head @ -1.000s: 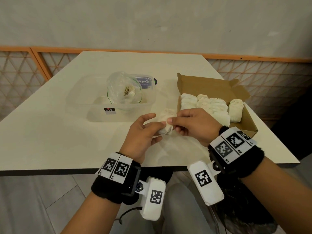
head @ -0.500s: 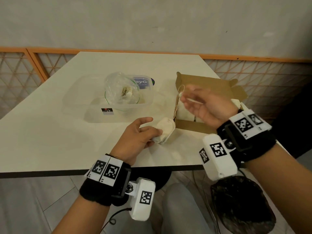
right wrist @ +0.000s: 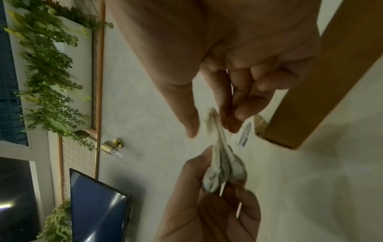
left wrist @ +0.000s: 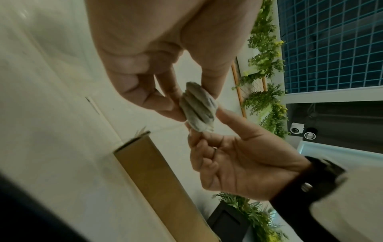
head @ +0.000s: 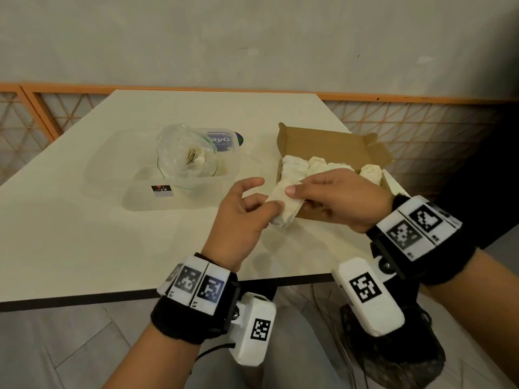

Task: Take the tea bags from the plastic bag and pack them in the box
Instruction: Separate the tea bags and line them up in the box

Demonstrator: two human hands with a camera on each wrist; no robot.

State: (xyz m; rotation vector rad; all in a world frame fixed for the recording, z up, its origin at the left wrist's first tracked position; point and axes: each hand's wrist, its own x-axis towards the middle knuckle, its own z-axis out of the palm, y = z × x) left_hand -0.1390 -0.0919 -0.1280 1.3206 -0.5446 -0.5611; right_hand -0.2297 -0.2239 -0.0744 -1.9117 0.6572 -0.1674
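Observation:
A small bundle of cream tea bags (head: pixel 285 204) hangs just above the table, in front of the left end of the brown cardboard box (head: pixel 323 141). My left hand (head: pixel 247 211) pinches its lower end between thumb and fingers. My right hand (head: pixel 323 197) pinches its upper end with thumb and fingertips. Both wrist views show the bundle (left wrist: pixel 197 108) (right wrist: pixel 221 160) held between the two hands. Several tea bags (head: pixel 317 167) lie packed in the box. A clear plastic bag (head: pixel 185 155) with a few tea bags inside sits in a transparent tub.
The transparent plastic tub (head: pixel 134 189) stands left of the hands on the cream table (head: pixel 70 228). A lid with a blue label (head: pixel 222 140) lies behind it. The table's front edge runs just below my wrists. An orange lattice railing (head: pixel 421 127) backs the table.
My right hand, which had lifted toward the box pulling a string, has come back down and now pinches the bundle again. The left hand has kept hold of the bundle throughout.

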